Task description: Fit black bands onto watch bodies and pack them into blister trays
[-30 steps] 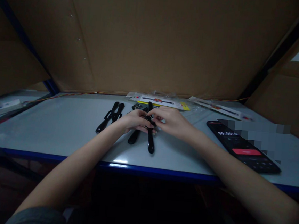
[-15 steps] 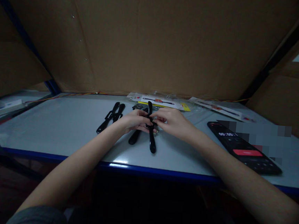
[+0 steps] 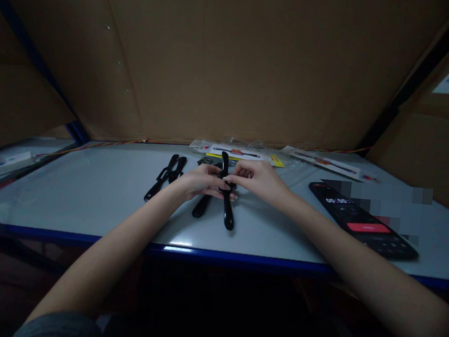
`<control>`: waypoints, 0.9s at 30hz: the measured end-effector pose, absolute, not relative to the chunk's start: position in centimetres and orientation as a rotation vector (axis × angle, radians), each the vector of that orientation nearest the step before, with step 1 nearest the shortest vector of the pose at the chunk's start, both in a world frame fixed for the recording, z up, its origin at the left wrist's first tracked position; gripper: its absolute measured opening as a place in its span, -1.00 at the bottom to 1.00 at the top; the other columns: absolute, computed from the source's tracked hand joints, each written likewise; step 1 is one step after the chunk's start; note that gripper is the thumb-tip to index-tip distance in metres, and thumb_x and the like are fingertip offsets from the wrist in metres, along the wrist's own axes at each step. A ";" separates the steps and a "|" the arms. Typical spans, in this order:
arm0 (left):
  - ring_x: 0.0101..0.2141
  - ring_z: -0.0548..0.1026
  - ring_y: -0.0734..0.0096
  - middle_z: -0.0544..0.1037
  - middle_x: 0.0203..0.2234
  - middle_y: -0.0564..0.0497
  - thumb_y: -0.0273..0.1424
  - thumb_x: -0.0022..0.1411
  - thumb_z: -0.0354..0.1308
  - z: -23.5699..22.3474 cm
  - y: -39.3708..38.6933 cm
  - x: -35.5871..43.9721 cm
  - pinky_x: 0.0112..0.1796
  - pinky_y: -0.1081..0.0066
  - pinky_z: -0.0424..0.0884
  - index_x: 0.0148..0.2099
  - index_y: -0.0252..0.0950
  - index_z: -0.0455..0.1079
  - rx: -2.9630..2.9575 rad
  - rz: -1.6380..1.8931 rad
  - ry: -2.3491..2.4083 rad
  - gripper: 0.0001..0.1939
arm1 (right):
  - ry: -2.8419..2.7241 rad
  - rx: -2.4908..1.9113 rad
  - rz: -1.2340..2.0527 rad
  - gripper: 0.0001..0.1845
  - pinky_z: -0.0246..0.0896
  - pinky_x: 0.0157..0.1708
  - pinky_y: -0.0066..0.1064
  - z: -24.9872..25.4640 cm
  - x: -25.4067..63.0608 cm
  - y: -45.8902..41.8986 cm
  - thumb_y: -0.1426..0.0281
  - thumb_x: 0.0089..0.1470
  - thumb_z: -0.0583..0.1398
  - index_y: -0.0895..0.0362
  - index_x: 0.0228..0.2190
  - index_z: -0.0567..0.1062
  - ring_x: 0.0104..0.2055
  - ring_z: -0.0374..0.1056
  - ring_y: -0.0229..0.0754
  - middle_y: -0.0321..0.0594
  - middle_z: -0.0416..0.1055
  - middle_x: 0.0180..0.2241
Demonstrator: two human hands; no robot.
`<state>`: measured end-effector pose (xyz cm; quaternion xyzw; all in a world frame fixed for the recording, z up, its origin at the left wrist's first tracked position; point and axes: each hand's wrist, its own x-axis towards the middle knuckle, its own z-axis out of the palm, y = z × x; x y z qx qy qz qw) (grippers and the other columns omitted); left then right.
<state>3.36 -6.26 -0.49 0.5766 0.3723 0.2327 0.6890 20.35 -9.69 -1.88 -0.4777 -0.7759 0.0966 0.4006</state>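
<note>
Black and glossy, a watch strap point(image 3: 225, 210) runs lengthwise away from the person, its near end on the desk point(image 3: 88, 198) and its far end rising between both hands near the middle of the desk. The left hand point(image 3: 203, 182) reaches in from the side, with its fingers point(image 3: 222, 193) pressed together and curled against the strap's middle. The right hand point(image 3: 254, 179) comes in from the other side and seems to pinch the strap between thumb and fingertips, though the dim light and dark strap make the exact contact hard to tell.

Just under the left hand lies a second black strap piece point(image 3: 202, 206), angled toward the first. Further left, a pair of black straps point(image 3: 164, 177) lies side by side, and a small dark piece point(image 3: 206, 161) sits beyond the left hand. Past the hands, two retail strap packs point(image 3: 236, 152) point(image 3: 329, 165) in clear plastic lie along the desk's far side. To the right, a black phone point(image 3: 375, 244) lies at an angle, showing a timer and a red button point(image 3: 368, 228). The desk has a blue front edge point(image 3: 65, 235), and brown cardboard point(image 3: 234, 59) walls off the space behind it.
</note>
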 end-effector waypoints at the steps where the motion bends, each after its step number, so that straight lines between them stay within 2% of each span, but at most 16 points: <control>1: -0.46 0.57 0.25 0.51 -0.43 -0.16 -0.73 -0.03 0.16 -0.4 -6.4 3.4 -0.38 0.39 0.50 0.10 -0.61 0.03 1.297 0.511 0.821 -0.36 | -1.948 -1.208 0.248 -0.75 -0.01 -0.56 -0.49 -2.0 20.2 -9.6 0.24 -0.06 0.21 0.18 -0.58 0.42 -0.56 0.16 -0.34 -0.33 0.29 -0.62; 6: -0.45 0.57 0.28 0.51 -0.42 -0.14 -0.70 -0.02 0.16 -0.5 -6.3 3.5 -0.40 0.43 0.50 -0.07 -0.54 0.20 1.328 0.472 0.791 -0.58 | -1.872 -1.201 0.326 -0.81 -0.07 -0.60 -0.50 -2.3 19.8 -9.5 0.28 -0.05 0.20 0.16 -0.46 0.44 -0.61 0.10 -0.36 -0.39 0.23 -0.65; 11: -0.44 0.57 0.30 0.52 -0.41 -0.14 -0.70 -0.03 0.17 -0.8 -5.9 3.3 -0.39 0.43 0.50 -0.17 -0.51 0.25 1.331 0.471 0.757 -0.68 | -1.835 -1.144 0.535 -0.73 0.08 -0.54 -0.45 -2.2 20.1 -9.4 0.21 -0.02 0.16 0.18 -0.51 0.47 -0.54 0.23 -0.30 -0.25 0.36 -0.56; 16: -0.44 0.57 0.29 0.53 -0.39 -0.18 -0.70 -0.04 0.20 -0.7 -5.8 3.2 -0.39 0.41 0.51 -0.15 -0.51 0.22 1.312 0.507 0.780 -0.63 | -1.830 -1.092 0.761 -0.82 0.16 -0.50 -0.42 -1.8 20.7 -9.5 0.36 -0.11 0.19 0.18 -0.40 0.47 -0.51 0.31 -0.27 -0.25 0.40 -0.53; 23: -0.47 0.57 0.29 0.53 -0.39 -0.18 -0.72 -0.11 0.25 -0.8 -5.9 3.3 -0.43 0.42 0.53 -0.10 -0.52 0.22 1.288 0.521 0.795 -0.53 | -1.908 -1.223 0.389 -0.86 0.06 -0.56 -0.47 -1.7 20.8 -9.6 0.50 -0.18 0.16 0.17 -0.43 0.42 -0.56 0.25 -0.30 -0.33 0.34 -0.61; 27: -0.47 0.57 0.27 0.53 -0.41 -0.19 -0.72 -0.05 0.21 -0.7 -6.1 3.4 -0.43 0.42 0.52 -0.05 -0.54 0.19 1.304 0.498 0.809 -0.52 | -1.949 -1.214 0.405 -0.86 0.07 -0.53 -0.46 -1.5 20.8 -9.8 0.51 -0.17 0.15 0.17 -0.43 0.42 -0.54 0.26 -0.30 -0.31 0.35 -0.60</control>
